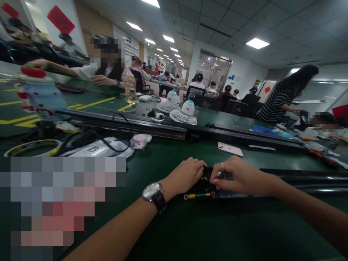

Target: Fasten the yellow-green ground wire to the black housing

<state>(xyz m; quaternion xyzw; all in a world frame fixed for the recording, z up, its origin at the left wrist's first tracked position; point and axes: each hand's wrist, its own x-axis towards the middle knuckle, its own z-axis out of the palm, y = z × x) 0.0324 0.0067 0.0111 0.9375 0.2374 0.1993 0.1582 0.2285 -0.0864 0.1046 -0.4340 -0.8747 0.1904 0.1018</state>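
A long black metal rail (307, 179) lies on the green table in front of me. My left hand (189, 174), with a watch (152, 192) on its wrist, has its fingers curled over the rail's left end. Just to its right, my right hand (231, 175) is closed in a pinch above the rail. A bit of shiny metal shows at its fingertips, too small to name. A green-and-yellow wire with a ring terminal (190, 196) sticks out of the rail's end below my hands. Small dark parts inside the end are partly hidden by my fingers.
Beyond my hands lies a pink phone (230, 149). More black rails (152, 125) cross the table, with two white fans (184, 113) behind them. At left are a tape roll (32, 148), plastic bags (103, 146) and a blue bottle (43, 98). A person (106, 65) sits opposite.
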